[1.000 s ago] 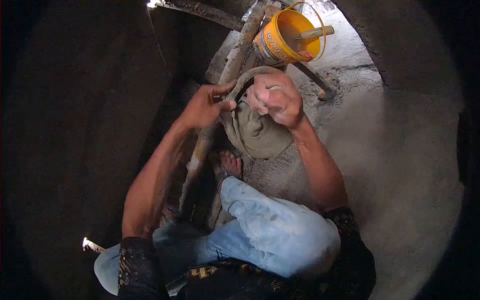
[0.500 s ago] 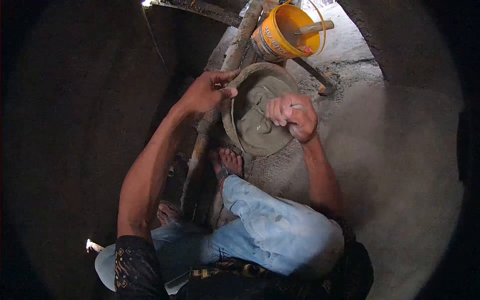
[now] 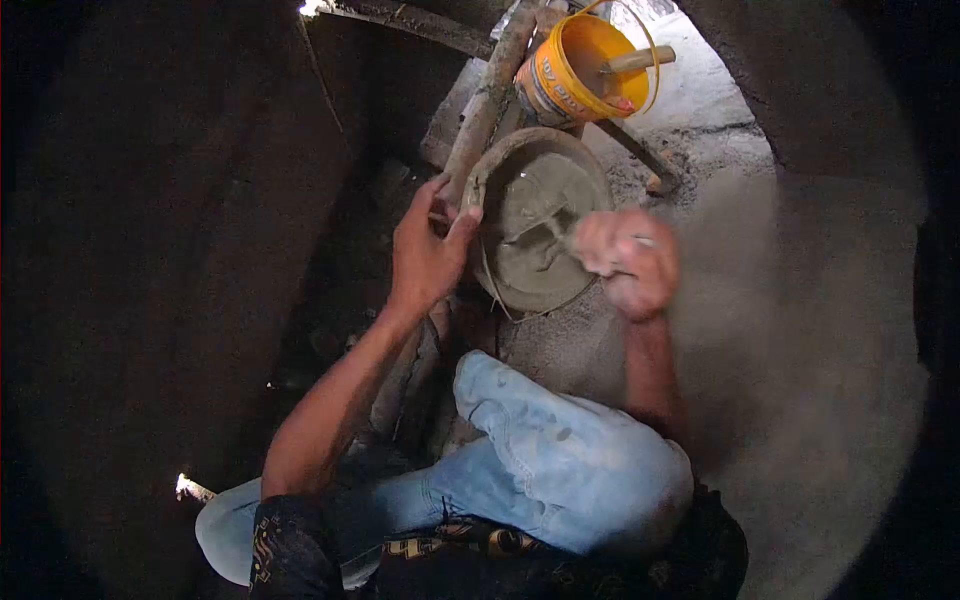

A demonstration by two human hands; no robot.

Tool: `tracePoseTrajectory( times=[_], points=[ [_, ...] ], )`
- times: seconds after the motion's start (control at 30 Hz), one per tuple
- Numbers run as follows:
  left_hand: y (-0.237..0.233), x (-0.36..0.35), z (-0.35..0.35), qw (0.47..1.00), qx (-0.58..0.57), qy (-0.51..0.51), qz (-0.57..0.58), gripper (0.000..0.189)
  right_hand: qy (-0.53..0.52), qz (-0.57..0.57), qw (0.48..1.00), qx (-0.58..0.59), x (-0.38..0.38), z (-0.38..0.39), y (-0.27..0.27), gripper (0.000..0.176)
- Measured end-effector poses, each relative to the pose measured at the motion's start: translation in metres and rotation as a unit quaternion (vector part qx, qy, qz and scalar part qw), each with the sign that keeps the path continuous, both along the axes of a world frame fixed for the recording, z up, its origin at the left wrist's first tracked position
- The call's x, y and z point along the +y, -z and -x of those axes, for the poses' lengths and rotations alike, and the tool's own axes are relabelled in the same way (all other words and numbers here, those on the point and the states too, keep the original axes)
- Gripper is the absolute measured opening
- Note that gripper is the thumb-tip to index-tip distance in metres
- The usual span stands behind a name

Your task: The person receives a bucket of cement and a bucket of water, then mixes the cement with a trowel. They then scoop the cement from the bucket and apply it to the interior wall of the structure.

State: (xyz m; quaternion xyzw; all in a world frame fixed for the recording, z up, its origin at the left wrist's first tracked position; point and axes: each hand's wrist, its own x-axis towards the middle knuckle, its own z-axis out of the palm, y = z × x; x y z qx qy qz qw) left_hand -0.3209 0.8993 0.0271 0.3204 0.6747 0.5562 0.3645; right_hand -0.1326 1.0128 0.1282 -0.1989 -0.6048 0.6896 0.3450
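Note:
A round basin (image 3: 590, 165) of wet grey mortar (image 3: 540, 190) stands tilted a little in front of me. My left hand (image 3: 432, 250) grips its left rim, thumb on the near side and fingers around the outside. Over the basin's right side, my right hand (image 3: 630, 260) is closed in a fist around the handle of what looks like a trowel (image 3: 562, 222). Its blade reaches into the mortar and is mostly hidden and blurred. Fresh grooves mark the mortar beside it.
A yellow bucket (image 3: 545, 75) stands beyond the basin, holding a wooden-handled tool (image 3: 640, 60). Long poles (image 3: 490, 100) run along the left of the basin. A dark bar (image 3: 635, 150) lies under the bucket. My bent knee (image 3: 560, 440) is close below; a grey plastered surface (image 3: 800, 350) spreads to the right.
My right hand has moved right and slightly down with the trowel, exposing more mortar. My left hand has shifted lower along the rim, and the basin looks turned.

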Motion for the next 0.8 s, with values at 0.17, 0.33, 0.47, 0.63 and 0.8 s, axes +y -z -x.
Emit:
tracePoseTrajectory(
  times=[0.17, 0.33, 0.47, 0.63, 0.8],
  points=[
    [0.017, -0.043, -0.017, 0.989, -0.085, -0.045, 0.113, 0.04, 0.009, -0.019, 1.0, 0.023, -0.003, -0.023, -0.009, 0.026],
    [-0.009, -0.089, -0.005, 0.962, -0.126, 0.217, 0.105, 0.039, -0.094, -0.073, 0.987, -0.109, 0.011, -0.034, 0.036, 0.037],
    [-0.046, -0.115, -0.031, 0.885, -0.164, 0.434, -0.034, 0.061, 0.257, 0.007, 0.955, -0.147, 0.096, -0.033, 0.005, 0.056],
    [-0.03, -0.115, -0.042, 0.856, -0.246, 0.454, -0.005, 0.065, 0.373, 0.055, 0.837, -0.398, 0.224, -0.014, 0.043, 0.072],
    [-0.017, -0.122, -0.036, 0.84, -0.299, 0.444, 0.084, 0.05, 0.278, 0.179, 0.895, -0.299, 0.289, -0.025, 0.086, 0.073]
  ],
)
